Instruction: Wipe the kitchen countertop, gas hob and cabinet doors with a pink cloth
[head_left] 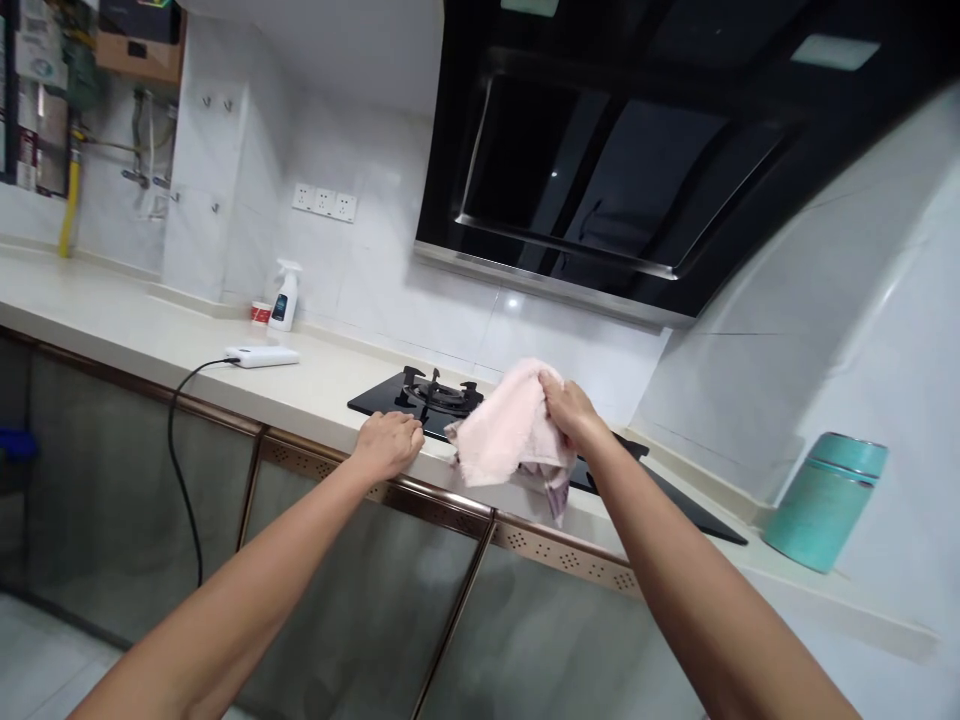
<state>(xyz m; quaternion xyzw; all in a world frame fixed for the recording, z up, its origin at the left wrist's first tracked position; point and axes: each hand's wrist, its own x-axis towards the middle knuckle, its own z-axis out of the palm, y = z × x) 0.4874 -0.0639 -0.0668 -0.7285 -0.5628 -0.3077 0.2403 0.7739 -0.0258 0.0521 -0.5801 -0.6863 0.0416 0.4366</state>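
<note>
A pale pink cloth [499, 425] hangs bunched from my right hand [571, 408], which is closed on its upper edge. It covers the middle of the black gas stove [379, 397], and its lower corner dangles over the counter's front edge. My left hand [388, 442] lies flat, palm down, on the counter edge at the stove's front left corner, with nothing in it. Behind that hand, the left burner [441, 396] with its black pan supports shows. Most of the right burner is hidden by the cloth and my right arm.
A turquoise canister [827, 500] stands at the right end of the counter [112, 300]. To the left are a white power bank [264, 356] with a black cable, a spray bottle [284, 297] and a small red-and-white container [260, 313]. A black range hood [585, 170] overhangs the stove.
</note>
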